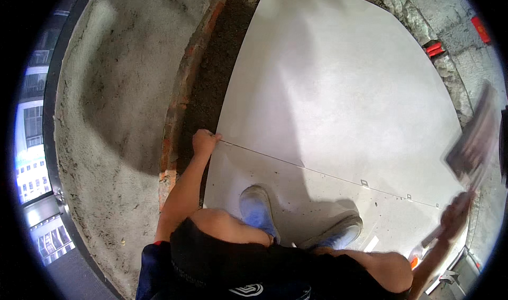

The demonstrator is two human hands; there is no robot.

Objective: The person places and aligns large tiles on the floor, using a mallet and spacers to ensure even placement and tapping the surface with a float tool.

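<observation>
At the left end of the joint between two large pale floor tiles, the far tile [344,88] and the near tile [317,186], my left hand [205,141] is closed, its fingertips pressed together at the tile edge. What they pinch, if anything, is hidden. Off to the right, my right hand [456,215] grips a trowel [471,141], whose broad flat blade is raised over the right edge of the far tile and smeared by motion. Small clear clips, such as one tile clip [364,183], stand along the joint.
My shoes [257,207] are on the near tile among crumbs of dirt. A dark mortar strip [211,72] and a low rendered ledge [121,88] run along the left. Red pipe ends [435,49] show by the rough right wall. Tools lie at lower right.
</observation>
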